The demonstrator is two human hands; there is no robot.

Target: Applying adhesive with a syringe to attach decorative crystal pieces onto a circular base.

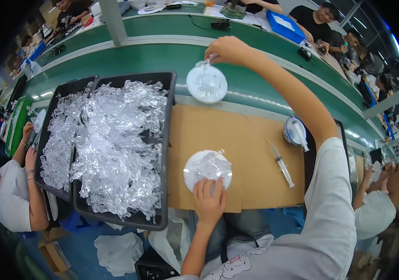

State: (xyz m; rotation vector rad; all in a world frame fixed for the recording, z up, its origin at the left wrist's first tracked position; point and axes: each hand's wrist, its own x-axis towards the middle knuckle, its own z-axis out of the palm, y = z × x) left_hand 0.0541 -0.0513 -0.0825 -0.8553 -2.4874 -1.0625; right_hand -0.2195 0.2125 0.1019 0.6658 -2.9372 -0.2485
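My left hand (210, 200) rests with its fingers on the near edge of a white round disc (207, 170) covered with clear plastic pieces, which lies on a brown cardboard sheet (251, 140). My right hand (229, 50) reaches far forward over the green conveyor belt (162, 58). It pinches a clear plastic piece at the top of a second white round disc (206, 84) with clear pieces on it, which sits on the belt's near edge.
Two black trays (167, 140) heaped with clear plastic pieces stand at my left. A syringe (281, 163) lies on the cardboard, and a small bowl (294, 130) with a tool stands beside it. Other people work at my left, right and across the belt.
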